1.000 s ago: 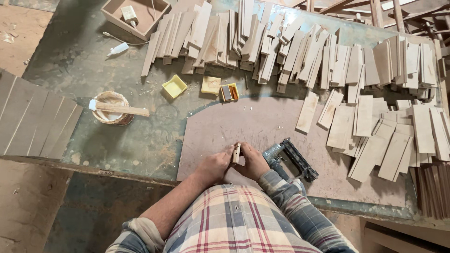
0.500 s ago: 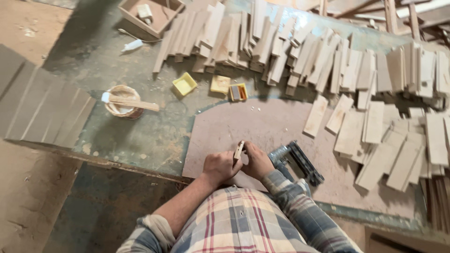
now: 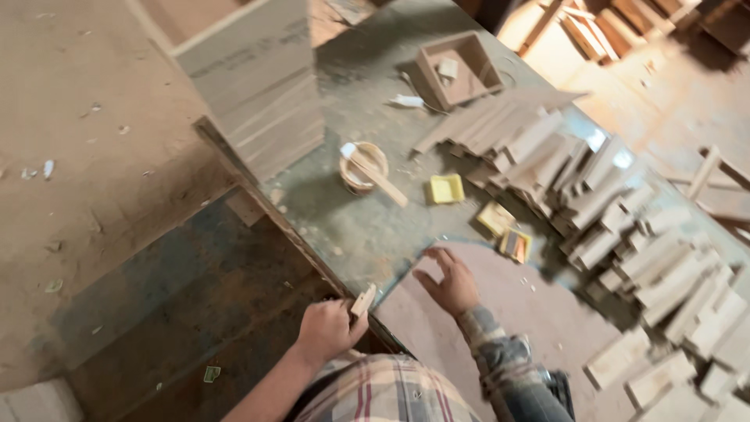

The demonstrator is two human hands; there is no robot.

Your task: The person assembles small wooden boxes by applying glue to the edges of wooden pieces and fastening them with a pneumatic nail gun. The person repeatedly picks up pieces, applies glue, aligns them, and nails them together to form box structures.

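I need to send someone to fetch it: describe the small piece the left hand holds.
Start at the green workbench and find its near edge. There the left hand pinches a short pale wooden strip. Unlike the blocks piled at the right, it is alone, off the bench.

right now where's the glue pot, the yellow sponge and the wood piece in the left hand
glue pot [image 3: 361,166], head view, on its rim
yellow sponge [image 3: 446,188], head view, on its top face
wood piece [image 3: 363,300], head view, on the end above the fingers

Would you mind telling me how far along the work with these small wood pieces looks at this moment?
Done: nothing finished shows. In hand: the left hand holds a small wood piece at the bench edge, while the right hand reaches open over the brown board. Left: many loose wood slats lie heaped across the bench.
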